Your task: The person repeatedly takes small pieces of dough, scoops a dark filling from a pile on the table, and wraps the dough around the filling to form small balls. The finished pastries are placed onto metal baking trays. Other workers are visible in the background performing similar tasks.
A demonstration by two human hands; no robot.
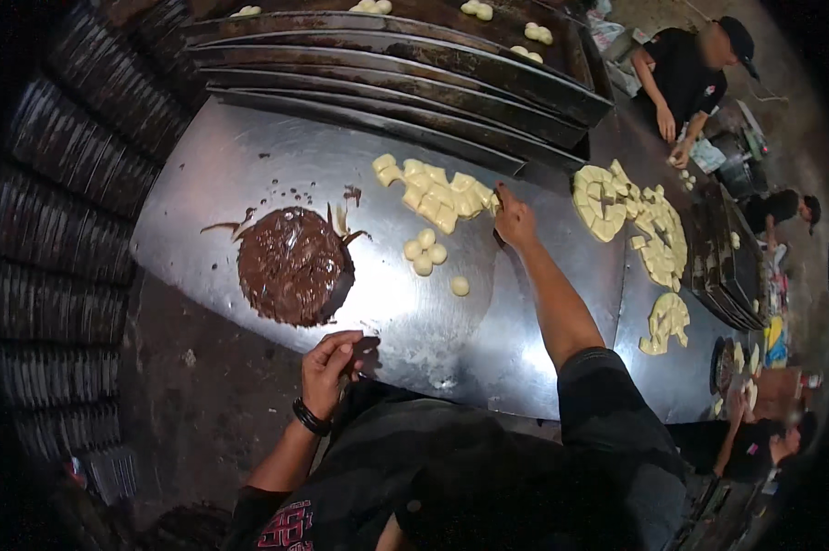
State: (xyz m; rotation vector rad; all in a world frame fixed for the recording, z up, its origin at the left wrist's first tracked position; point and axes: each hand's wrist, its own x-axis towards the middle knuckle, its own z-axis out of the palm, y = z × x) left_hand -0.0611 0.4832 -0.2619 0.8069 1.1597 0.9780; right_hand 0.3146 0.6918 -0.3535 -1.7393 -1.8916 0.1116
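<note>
My right hand [515, 219] reaches across the metal table, its fingers closed at the right end of a spread of pale cut dough pieces [440, 195]. A thin dark edge shows beside those fingers, but what they grip is hard to make out. Just in front of the spread sit a small cluster of dough balls [424, 252] and a single ball [459, 286]. My left hand [330, 372] hovers by the table's near edge with curled fingers; anything inside them is hidden. Beyond it lies a round, glossy mound of chocolate-brown paste [293, 266], smeared at its edges.
Stacked dark baking trays [387, 78] line the table's far side, dough balls on the top one. More cut dough [658, 234] spreads to the right, near another tray stack [727, 262]. Racks of trays [61, 266] stand left. A co-worker [685, 87] handles dough at far right.
</note>
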